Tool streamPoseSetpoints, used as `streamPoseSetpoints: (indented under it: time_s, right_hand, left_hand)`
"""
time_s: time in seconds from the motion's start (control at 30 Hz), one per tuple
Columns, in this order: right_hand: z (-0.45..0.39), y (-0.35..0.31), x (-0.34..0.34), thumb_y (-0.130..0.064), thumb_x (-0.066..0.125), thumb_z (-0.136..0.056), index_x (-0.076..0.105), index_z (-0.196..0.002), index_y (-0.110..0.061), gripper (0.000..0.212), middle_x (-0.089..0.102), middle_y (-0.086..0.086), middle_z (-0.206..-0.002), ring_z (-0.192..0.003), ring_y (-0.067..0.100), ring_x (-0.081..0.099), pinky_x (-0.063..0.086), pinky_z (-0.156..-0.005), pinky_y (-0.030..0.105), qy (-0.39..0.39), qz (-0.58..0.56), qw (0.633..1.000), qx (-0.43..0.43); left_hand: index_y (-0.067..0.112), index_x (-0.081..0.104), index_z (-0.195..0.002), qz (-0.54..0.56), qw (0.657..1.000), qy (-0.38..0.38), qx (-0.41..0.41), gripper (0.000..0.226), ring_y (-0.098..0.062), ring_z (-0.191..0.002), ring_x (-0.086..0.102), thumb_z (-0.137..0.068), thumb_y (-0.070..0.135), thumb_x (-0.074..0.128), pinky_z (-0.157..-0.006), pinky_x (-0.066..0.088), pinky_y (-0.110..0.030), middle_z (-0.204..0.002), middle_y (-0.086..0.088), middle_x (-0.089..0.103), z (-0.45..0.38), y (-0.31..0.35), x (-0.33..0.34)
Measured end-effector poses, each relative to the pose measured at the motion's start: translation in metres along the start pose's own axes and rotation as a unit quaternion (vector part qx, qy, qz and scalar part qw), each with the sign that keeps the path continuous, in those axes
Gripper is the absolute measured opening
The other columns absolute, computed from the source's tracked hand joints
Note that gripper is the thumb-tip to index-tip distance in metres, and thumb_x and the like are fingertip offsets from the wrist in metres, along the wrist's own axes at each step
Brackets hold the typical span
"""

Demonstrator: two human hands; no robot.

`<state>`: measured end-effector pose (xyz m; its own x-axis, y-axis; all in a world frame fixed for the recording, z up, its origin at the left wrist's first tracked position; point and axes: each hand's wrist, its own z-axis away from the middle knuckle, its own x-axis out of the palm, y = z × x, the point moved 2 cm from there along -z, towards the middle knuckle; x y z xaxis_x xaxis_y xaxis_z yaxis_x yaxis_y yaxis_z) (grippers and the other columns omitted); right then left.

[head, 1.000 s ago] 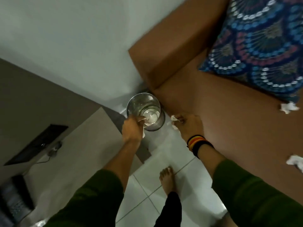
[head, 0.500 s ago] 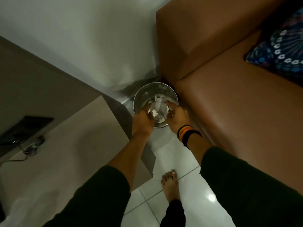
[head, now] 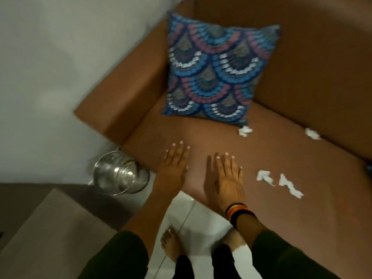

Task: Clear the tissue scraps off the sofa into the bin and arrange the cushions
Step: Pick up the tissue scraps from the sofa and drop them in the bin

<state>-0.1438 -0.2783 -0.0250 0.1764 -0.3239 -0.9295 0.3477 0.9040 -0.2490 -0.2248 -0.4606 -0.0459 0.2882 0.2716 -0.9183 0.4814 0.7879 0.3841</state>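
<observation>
Sofa [head: 201, 137] brown, scraps [head: 264, 178] scattered; left hand [head: 173, 168], right hand [head: 227, 178] spread flat, empty.

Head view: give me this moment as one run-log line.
left hand: open, empty | right hand: open, empty | tissue scraps: four on sofa | bin: on floor by armrest | cushion: leaning in corner

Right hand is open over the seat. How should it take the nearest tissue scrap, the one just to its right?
Pinch the scrap at its bunched upper end, coming straight down from above with the right hand. It lies flat and thin on the sofa seat, so no side offers an edge to slide under. A second scrap lies just beyond it; keep the pinch narrow.
</observation>
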Motion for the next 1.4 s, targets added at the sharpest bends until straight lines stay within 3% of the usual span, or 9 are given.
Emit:
streamPoseSetpoints:
  time_s: [0.3, 0.5, 0.6, 0.7, 0.8, 0.93, 1.0, 1.2, 1.4]
  right_hand:
    - [0.026, 0.214, -0.021, -0.008, 0.041, -0.092, 0.015, -0.152, -0.028, 0.069, 0.007, 0.012, -0.162, -0.148, 0.036, 0.008, 0.022, -0.117, 0.055, -0.004, -0.037, 0.976, 0.215]
    - [0.012, 0.284, 0.004, -0.009, 0.059, -0.087, 0.035, -0.145, -0.032, 0.067, 0.034, 0.012, -0.152, -0.125, 0.033, 0.044, 0.059, -0.076, 0.042, -0.040, 0.007, 0.992, 0.116]
    - [-0.001, 0.305, 0.000, -0.007, 0.059, -0.088, 0.051, -0.135, -0.016, 0.048, 0.050, 0.012, -0.139, -0.121, 0.034, 0.053, 0.055, -0.089, 0.041, -0.060, -0.021, 0.995, 0.083]
    - [-0.021, 0.324, -0.019, -0.009, 0.059, -0.084, 0.062, -0.118, -0.018, 0.035, 0.063, 0.005, -0.120, -0.102, 0.027, 0.065, 0.054, -0.086, 0.033, -0.062, -0.042, 0.993, 0.091]
    - [-0.058, 0.345, -0.052, -0.003, 0.062, -0.080, 0.071, -0.098, -0.010, 0.022, 0.066, 0.011, -0.105, -0.086, 0.033, 0.067, 0.057, -0.076, 0.038, 0.002, -0.114, 0.985, 0.129]
    - [-0.132, 0.370, -0.085, 0.002, 0.060, -0.081, 0.071, -0.093, 0.005, 0.017, 0.063, 0.025, -0.113, -0.090, 0.041, 0.064, 0.055, -0.080, 0.039, 0.049, -0.091, 0.986, 0.131]
    - [-0.163, 0.379, -0.085, 0.005, 0.062, -0.079, 0.070, -0.096, 0.007, 0.019, 0.061, 0.028, -0.117, -0.092, 0.039, 0.064, 0.051, -0.079, 0.031, 0.051, -0.067, 0.989, 0.122]
    - [-0.200, 0.388, -0.062, -0.003, 0.064, -0.077, 0.066, -0.111, -0.007, 0.034, 0.055, 0.021, -0.114, -0.090, 0.041, 0.063, 0.056, -0.080, 0.042, 0.007, -0.041, 0.989, 0.142]
    - [-0.203, 0.395, -0.065, -0.010, 0.076, -0.076, 0.055, -0.133, -0.014, 0.061, 0.056, 0.013, -0.132, -0.114, 0.032, 0.060, 0.050, -0.100, 0.040, -0.032, -0.099, 0.983, 0.155]
  left_hand:
    - [0.024, 0.012, -0.164, -0.008, 0.988, -0.120, 0.098, 0.063, -0.022, -0.159, 0.016, -0.107, 0.021, 0.039, -0.128, 0.021, -0.041, -0.172, -0.001, 0.018, -0.086, 0.176, 0.086]
    - [0.035, 0.018, -0.162, -0.058, 0.951, -0.264, 0.152, 0.067, -0.027, -0.156, 0.019, -0.105, 0.012, 0.044, -0.111, 0.046, -0.049, -0.172, -0.002, 0.012, -0.105, 0.252, 0.138]
    - [0.013, 0.058, -0.142, -0.105, 0.946, -0.226, 0.208, 0.048, -0.037, -0.129, 0.054, -0.094, 0.006, 0.062, -0.086, 0.060, -0.046, -0.145, -0.014, 0.054, -0.107, 0.259, 0.140]
    - [0.010, 0.074, -0.114, -0.081, 0.955, -0.231, 0.165, 0.030, -0.041, -0.108, 0.066, -0.090, 0.010, 0.057, -0.088, 0.058, -0.048, -0.120, -0.015, 0.067, -0.123, 0.243, 0.129]
    - [0.015, 0.076, -0.109, -0.033, 0.989, -0.138, 0.043, 0.026, -0.035, -0.102, 0.068, -0.087, 0.012, 0.062, -0.088, 0.058, -0.042, -0.115, -0.011, 0.069, -0.156, 0.225, 0.102]
    - [0.013, 0.074, -0.114, -0.046, 0.994, -0.047, -0.090, 0.022, -0.042, -0.091, 0.070, -0.098, 0.016, 0.060, -0.082, 0.059, -0.050, -0.137, -0.011, 0.059, -0.205, 0.214, 0.075]
    - [0.009, 0.073, -0.112, -0.050, 0.993, -0.027, -0.107, 0.021, -0.044, -0.087, 0.070, -0.097, 0.015, 0.061, -0.080, 0.060, -0.051, -0.140, -0.009, 0.055, -0.219, 0.208, 0.077]
    - [0.008, 0.073, -0.111, -0.053, 0.990, -0.022, -0.126, 0.018, -0.042, -0.085, 0.068, -0.097, 0.014, 0.064, -0.077, 0.060, -0.052, -0.134, -0.009, 0.053, -0.228, 0.212, 0.093]
    - [0.006, 0.068, -0.113, -0.070, 0.988, -0.051, -0.126, 0.018, -0.038, -0.092, 0.070, -0.099, 0.011, 0.058, -0.073, 0.054, -0.042, -0.105, -0.017, 0.072, -0.232, 0.212, 0.101]
